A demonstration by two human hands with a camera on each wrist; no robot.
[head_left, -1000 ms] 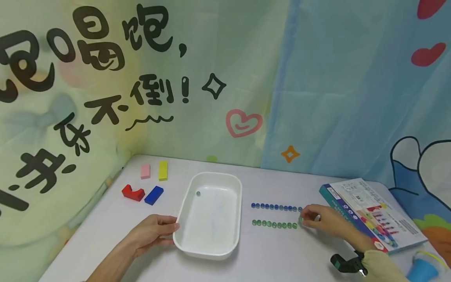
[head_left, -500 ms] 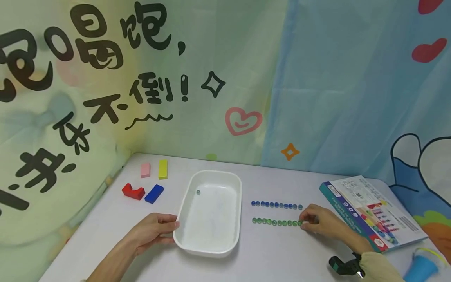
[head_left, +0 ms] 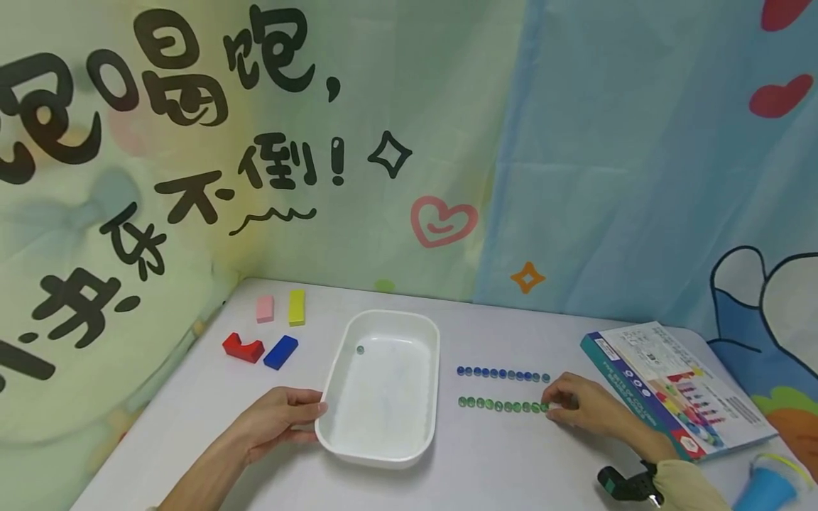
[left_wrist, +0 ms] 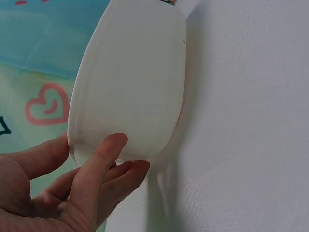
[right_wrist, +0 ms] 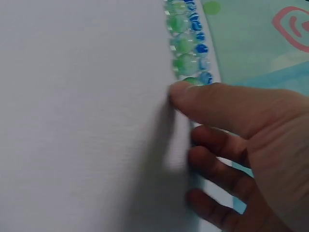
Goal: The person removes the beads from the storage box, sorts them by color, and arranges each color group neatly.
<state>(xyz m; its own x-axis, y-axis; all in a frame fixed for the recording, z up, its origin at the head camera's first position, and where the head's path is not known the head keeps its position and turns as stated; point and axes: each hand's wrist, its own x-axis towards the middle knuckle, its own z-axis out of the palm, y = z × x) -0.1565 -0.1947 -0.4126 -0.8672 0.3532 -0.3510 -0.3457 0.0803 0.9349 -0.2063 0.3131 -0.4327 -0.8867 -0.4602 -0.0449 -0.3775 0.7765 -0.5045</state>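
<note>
A white plastic tub (head_left: 383, 316) stands mid-table with one small marble (head_left: 360, 349) inside. My left hand (head_left: 316, 411) grips its near left corner. In the left wrist view the thumb (left_wrist: 104, 159) lies on the tub wall (left_wrist: 135, 72) and the fingers curl beneath it. Right of the tub lie a row of blue marbles (head_left: 503, 373) and a nearer row of green marbles (head_left: 501, 405). My right hand (head_left: 551, 406) is at the right end of the green row, fingertips pinching the last green marble (right_wrist: 190, 80); its thumb (right_wrist: 212, 104) hides most of it.
Pink (head_left: 265, 309), yellow (head_left: 297, 306), red (head_left: 242, 348) and blue (head_left: 280, 352) blocks lie at the back left. A printed box (head_left: 671, 387) sits at the right, a blue cup (head_left: 767, 486) near the front right corner. Printed curtains close the back and left.
My right hand has brought a green marble down and left onto the right end of the green row. The left hand and tub have stayed put.
</note>
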